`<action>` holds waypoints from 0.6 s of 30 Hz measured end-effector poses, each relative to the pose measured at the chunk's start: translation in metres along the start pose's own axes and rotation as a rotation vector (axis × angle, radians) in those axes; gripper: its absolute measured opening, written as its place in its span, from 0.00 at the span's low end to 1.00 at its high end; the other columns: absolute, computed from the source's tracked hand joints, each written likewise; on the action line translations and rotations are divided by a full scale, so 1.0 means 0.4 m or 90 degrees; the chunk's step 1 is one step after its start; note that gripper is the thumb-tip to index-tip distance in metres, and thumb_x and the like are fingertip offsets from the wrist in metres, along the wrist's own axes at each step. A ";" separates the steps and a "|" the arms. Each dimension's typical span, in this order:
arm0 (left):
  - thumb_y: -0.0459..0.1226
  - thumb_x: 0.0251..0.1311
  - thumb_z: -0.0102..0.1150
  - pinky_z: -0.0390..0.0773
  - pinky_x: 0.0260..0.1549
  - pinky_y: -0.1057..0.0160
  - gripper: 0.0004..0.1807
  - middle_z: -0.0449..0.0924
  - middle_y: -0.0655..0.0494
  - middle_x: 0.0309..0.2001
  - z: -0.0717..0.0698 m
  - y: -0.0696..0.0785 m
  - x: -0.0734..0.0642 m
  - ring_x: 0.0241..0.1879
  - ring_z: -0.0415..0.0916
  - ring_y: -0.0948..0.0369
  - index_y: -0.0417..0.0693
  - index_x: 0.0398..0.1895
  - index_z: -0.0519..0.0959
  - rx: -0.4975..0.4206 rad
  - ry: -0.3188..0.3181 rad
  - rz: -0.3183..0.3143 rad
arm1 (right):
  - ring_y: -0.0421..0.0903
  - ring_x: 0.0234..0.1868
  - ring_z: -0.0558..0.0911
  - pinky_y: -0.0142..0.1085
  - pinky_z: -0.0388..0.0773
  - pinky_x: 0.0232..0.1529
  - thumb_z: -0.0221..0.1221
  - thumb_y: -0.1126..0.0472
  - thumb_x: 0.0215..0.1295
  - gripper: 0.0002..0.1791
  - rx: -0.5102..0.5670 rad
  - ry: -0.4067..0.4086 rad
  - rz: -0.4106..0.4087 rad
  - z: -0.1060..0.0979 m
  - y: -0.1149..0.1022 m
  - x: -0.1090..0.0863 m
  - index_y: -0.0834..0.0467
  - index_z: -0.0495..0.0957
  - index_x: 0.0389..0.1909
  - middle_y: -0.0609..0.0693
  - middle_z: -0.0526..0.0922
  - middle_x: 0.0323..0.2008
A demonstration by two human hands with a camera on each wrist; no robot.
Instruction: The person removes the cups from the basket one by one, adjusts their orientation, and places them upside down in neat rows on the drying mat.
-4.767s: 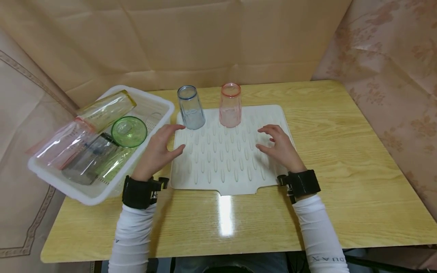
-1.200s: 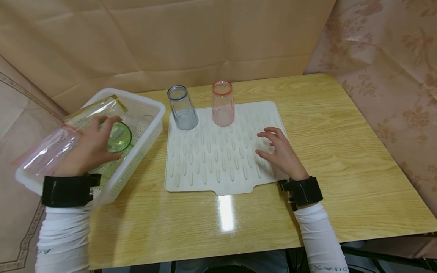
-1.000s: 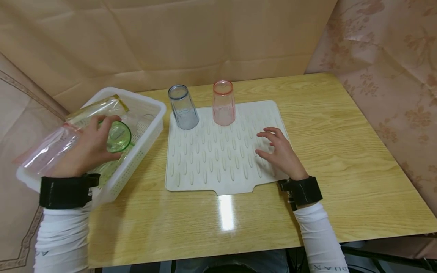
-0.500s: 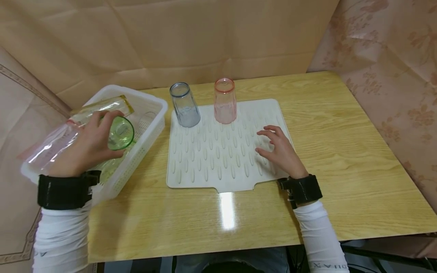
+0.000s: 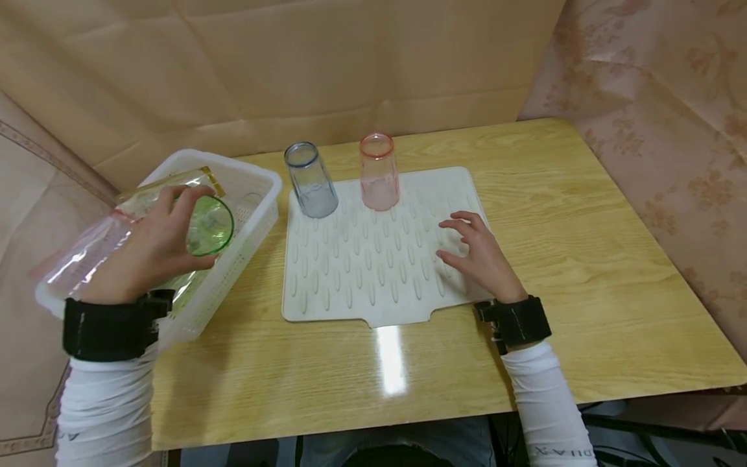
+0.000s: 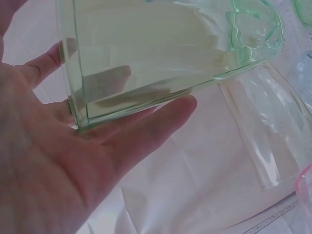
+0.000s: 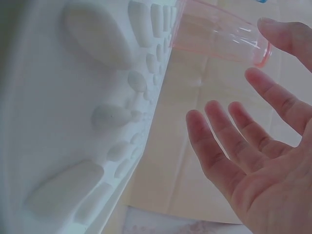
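- Green tumbler (image 5: 213, 224): translucent, brighter green rim
- Blue tumbler (image 5: 313, 188): pale, deeper blue ring
- Pink tumbler (image 5: 379, 178): faint, coral ring
- Basket (image 5: 233, 279): white, dotted with perforations
- Ridged mat (image 5: 332, 314): off-white, rows of ovals
- Tabletop (image 5: 583, 259): yellow wood grain
- Backdrop (image 5: 350, 71): plain tan
- Floral cloth (image 5: 659, 175): pale pink, darker blossoms
- Sleeves (image 5: 107, 408): white
- Wrist straps (image 5: 105, 329): black

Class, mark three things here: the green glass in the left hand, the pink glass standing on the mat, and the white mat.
Green glass (image 5: 213, 225), head view, on its round end.
Pink glass (image 5: 379, 176), head view, on its side wall.
White mat (image 5: 378, 263), head view, on its studded top.
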State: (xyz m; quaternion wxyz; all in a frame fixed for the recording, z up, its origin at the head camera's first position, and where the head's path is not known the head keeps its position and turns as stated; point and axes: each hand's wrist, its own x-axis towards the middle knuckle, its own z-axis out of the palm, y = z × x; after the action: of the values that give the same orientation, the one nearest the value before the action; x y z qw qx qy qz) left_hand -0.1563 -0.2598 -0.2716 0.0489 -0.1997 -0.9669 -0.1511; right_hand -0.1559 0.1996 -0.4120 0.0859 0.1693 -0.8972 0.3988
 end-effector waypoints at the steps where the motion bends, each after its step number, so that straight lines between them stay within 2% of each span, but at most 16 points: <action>1: 0.29 0.32 0.78 0.56 0.41 0.22 0.53 0.56 0.29 0.59 -0.001 0.005 0.001 0.45 0.65 0.25 0.46 0.66 0.58 -0.002 -0.001 0.003 | 0.59 0.59 0.68 0.53 0.73 0.51 0.69 0.68 0.54 0.26 0.001 0.001 -0.002 -0.002 -0.001 -0.001 0.67 0.75 0.55 0.64 0.64 0.61; 3: 0.29 0.33 0.77 0.64 0.37 0.27 0.53 0.56 0.29 0.59 -0.004 0.014 0.004 0.45 0.66 0.27 0.46 0.66 0.58 -0.002 -0.003 0.007 | 0.59 0.59 0.68 0.53 0.73 0.51 0.69 0.68 0.54 0.26 0.001 0.003 -0.005 -0.006 -0.002 -0.002 0.66 0.75 0.55 0.64 0.65 0.60; 5: 0.29 0.33 0.77 0.67 0.36 0.29 0.53 0.56 0.30 0.59 -0.005 0.018 0.005 0.45 0.67 0.28 0.45 0.66 0.57 -0.002 -0.002 0.013 | 0.59 0.59 0.69 0.53 0.73 0.51 0.69 0.68 0.54 0.26 0.001 0.003 -0.010 -0.004 -0.005 0.000 0.66 0.75 0.55 0.64 0.66 0.60; 11: 0.29 0.33 0.77 0.69 0.36 0.30 0.52 0.55 0.31 0.61 -0.009 0.030 0.007 0.44 0.67 0.30 0.44 0.66 0.58 -0.004 0.004 0.026 | 0.58 0.59 0.69 0.52 0.73 0.51 0.69 0.68 0.54 0.26 0.003 0.000 -0.006 -0.003 -0.015 0.005 0.67 0.75 0.55 0.63 0.67 0.59; 18: 0.30 0.35 0.76 0.71 0.33 0.31 0.51 0.54 0.31 0.62 -0.016 0.040 0.010 0.43 0.68 0.31 0.45 0.66 0.57 0.006 0.001 0.024 | 0.57 0.58 0.70 0.51 0.73 0.51 0.69 0.68 0.55 0.26 0.002 -0.002 -0.008 0.000 -0.019 0.011 0.66 0.74 0.55 0.62 0.69 0.58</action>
State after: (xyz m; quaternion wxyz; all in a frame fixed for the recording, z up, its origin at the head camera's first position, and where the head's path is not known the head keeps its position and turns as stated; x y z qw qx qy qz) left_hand -0.1534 -0.2461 -0.2606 0.0532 -0.2175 -0.9637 -0.1454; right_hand -0.1571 0.1937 -0.4053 0.0866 0.1755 -0.8955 0.3997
